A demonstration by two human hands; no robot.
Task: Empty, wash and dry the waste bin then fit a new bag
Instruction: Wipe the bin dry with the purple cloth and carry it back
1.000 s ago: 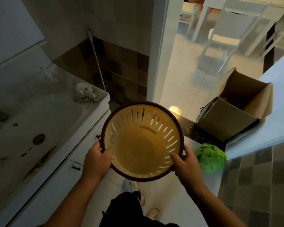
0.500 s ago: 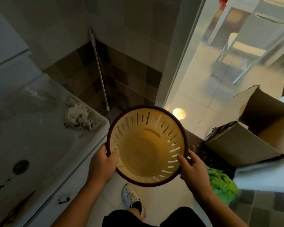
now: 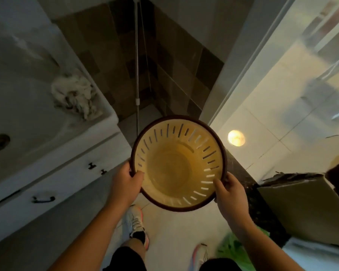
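I hold a round yellow waste bin (image 3: pixel 176 167) with slotted walls and a dark brown rim, its open mouth facing up at me. Nothing lies inside it. My left hand (image 3: pixel 125 182) grips the rim on the left, thumb inside. My right hand (image 3: pixel 230 191) grips the rim on the right, thumb over the edge. A green bag (image 3: pixel 237 249) lies on the floor at lower right, partly hidden by my right forearm.
A white sink basin (image 3: pixel 37 122) with a crumpled rag (image 3: pixel 74 96) stands at left, over a white cabinet (image 3: pixel 53 188). A mop pole (image 3: pixel 137 61) leans in the tiled corner. An open cardboard box (image 3: pixel 305 208) sits at right beside the doorway.
The view has swung left and downward toward the corner; the sink and rag now sit nearer, the box has slid to the right edge. Both hands keep their hold on the bin.
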